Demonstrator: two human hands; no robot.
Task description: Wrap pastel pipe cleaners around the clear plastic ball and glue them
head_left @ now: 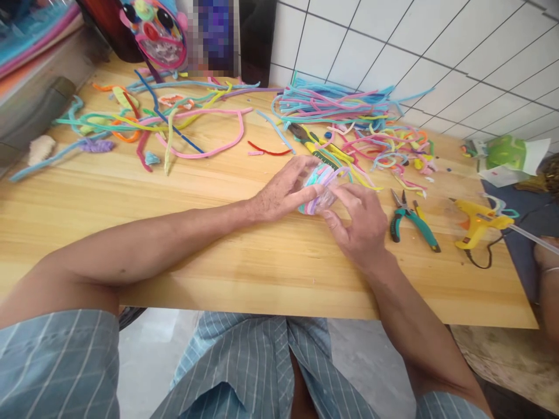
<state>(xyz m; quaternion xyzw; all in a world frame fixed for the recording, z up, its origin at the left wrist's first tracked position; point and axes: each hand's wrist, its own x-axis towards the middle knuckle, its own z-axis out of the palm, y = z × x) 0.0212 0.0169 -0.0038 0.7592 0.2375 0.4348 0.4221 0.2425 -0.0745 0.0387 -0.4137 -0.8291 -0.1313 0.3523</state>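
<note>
A clear plastic piece (325, 201) wrapped with pastel pipe cleaners (318, 176) is between my two hands, just above the wooden table. My left hand (286, 189) is closed around its left side, with the thumb lying across the pink, mint and purple strands. On the right side, the fingertips and thumb of my right hand (360, 221) pinch at the clear part. A purple strand curves up close to my right index finger. The plastic's exact shape is partly hidden by my fingers. Right behind lie yellow-handled cutters (308, 138) and a dark green ruler-like strip (325, 160).
Teal-handled pliers (410, 218) and a yellow glue gun (478, 221) with a cord lie to the right. A pipe-cleaner bundle (336, 102) stands against the tiled wall; loose pieces (201, 154) spread left. A decorated face figure (159, 35) is at the back. Another person's arm (549, 279) shows at the right edge.
</note>
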